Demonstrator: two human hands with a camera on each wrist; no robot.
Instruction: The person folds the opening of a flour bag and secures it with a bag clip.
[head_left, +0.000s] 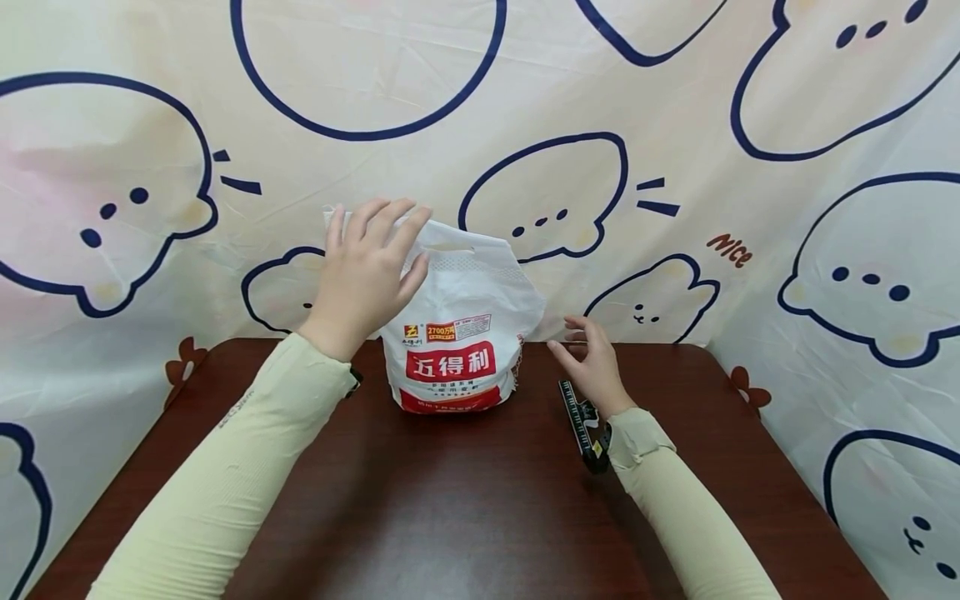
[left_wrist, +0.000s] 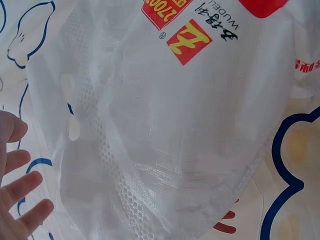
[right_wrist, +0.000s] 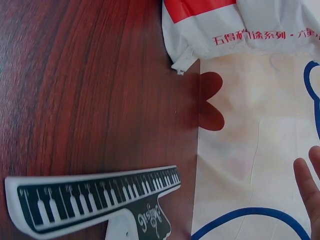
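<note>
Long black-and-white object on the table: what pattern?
The object has white piano keys on black, clearest in right wrist view.

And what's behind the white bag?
A cartoon-patterned backdrop shows around the white bag, and a bit of blue line peeps through its handle hole. Whatever the rest of the bag covers can't be seen.

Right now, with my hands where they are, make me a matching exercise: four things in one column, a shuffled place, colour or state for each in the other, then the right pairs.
Things
1. bag
2. table
3. piano-patterned object
4. left hand

Descriptions
A. lying flat, right of the bag in the head view
B. spread near the bag's top
C. white with red
D. dark reddish-brown

Pairs: 1-C, 2-D, 3-A, 4-B
</note>
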